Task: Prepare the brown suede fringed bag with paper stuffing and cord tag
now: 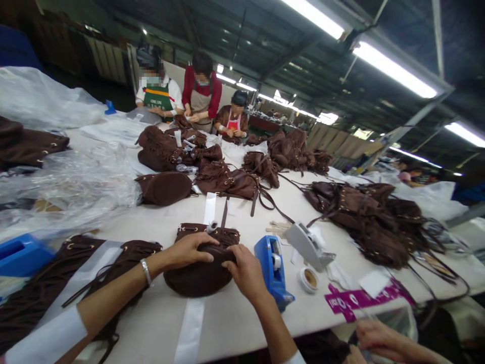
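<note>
A dark brown bag (200, 278) with eyelets along its top edge lies on the pale table in front of me, over a white strip (189, 323). My left hand (193, 250) rests on the upper left of the bag, thumb and fingers apart. On the bag's right side is my right hand (242, 268), its fingers curled over the edge and pressing the brown material. A small white roll (212, 226) sits at the bag's top.
Blue tape dispenser (270, 268) right of the bag, grey dispenser (306, 245) and tape roll (308, 279) beyond. Brown bags (364, 217) pile right and at the back. Clear plastic (94, 187) lies left. A co-worker's hands (379, 336) show lower right; three people stand behind.
</note>
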### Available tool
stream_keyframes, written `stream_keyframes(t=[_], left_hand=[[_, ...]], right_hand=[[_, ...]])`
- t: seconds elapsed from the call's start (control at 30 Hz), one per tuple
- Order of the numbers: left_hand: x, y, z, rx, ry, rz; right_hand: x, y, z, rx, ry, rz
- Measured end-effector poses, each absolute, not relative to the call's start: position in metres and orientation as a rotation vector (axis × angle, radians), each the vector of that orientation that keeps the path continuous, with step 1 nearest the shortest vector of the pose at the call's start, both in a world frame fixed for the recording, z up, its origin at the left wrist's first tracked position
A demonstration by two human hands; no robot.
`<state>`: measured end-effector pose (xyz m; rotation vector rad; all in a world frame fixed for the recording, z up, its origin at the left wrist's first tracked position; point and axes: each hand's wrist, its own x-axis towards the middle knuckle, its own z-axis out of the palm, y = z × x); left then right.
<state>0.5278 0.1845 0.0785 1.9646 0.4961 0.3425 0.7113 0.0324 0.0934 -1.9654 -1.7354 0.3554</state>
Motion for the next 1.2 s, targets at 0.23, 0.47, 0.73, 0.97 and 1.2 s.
stream_keyframes(t=[0.23,0.47,0.73,0.97,1.2], left_hand=[[0.533,0.199,0.069,1.839,0.688,0.363],[0.522,0.21,0.047,2.002,1.055,0.492],[0.498,0.157,0.063,2.276,0.901,0.8],[0.492,0.166,0.051,2.246,0.992,0.639],[0.481,0.133,0.074,2.268,1.124,0.73]], right_hand=[[0.747,0.05,0.085,-1.87,-1.551,0.743],[0.758,0.073,0.099,-2.055,-1.5,0.399],[0.741,0.048,0.103,-1.705,-1.261,1.074],[0.737,0.069,0.109,-1.633,-1.376,0.558],[0.749,0.091,0.077,-1.745,-1.517,0.46]])
